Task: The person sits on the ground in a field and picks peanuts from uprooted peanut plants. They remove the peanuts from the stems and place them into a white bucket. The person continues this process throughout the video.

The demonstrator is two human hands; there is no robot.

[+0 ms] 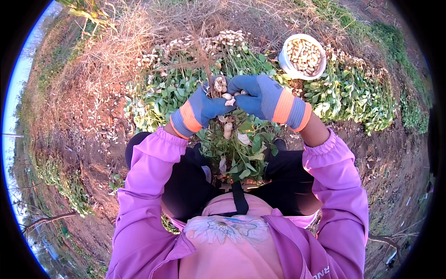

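Observation:
My left hand, in a blue and orange work glove, grips an uprooted peanut plant near its base. Its bare, brown roots stick up past the glove, and the leafy stems hang down between my knees. Several peanut pods show between the two gloves. My right hand, gloved alike, meets the left with its fingers curled around pods at the plant's base; the fingertips are partly hidden. One pod dangles below the gloves among the leaves.
A white plastic bucket holding picked peanuts stands beyond my right hand. Pulled peanut plants lie in a heap ahead and another to the right, pods toward the far side. Dry grass lies behind them; bare soil is at left.

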